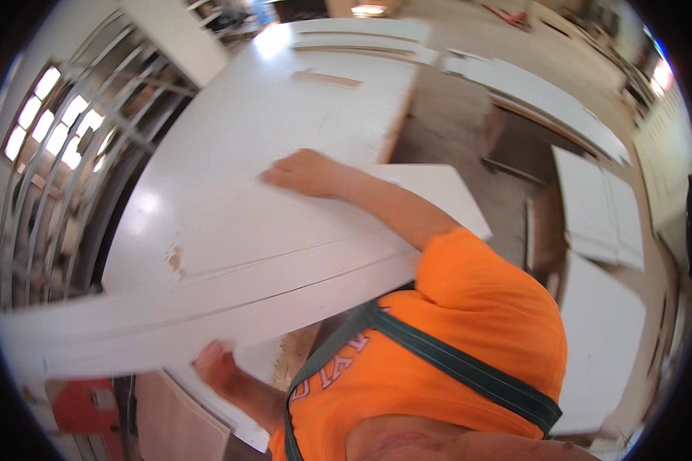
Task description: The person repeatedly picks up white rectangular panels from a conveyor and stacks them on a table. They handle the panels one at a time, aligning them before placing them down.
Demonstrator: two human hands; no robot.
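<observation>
A long white board [284, 276] with dark lines along it lies across a large white table panel [231, 131], its left end sticking out past the table. My left hand [217, 365], blurred, is closed at the board's near edge. My right arm reaches over the board, and my right hand [304, 173] is bent closed near its far edge. The fingertips there are hidden, and white on white makes the edge hard to follow. A chipped brown patch [175, 260] shows on the table panel beside the board.
A thin brown strip [327, 79] and white strips lie at the far end. Metal racks [92, 146] stand on the left. White panels [603, 338] are stacked on the right. A red machine part [88, 406] and a wooden panel [177, 422] sit below the board at lower left.
</observation>
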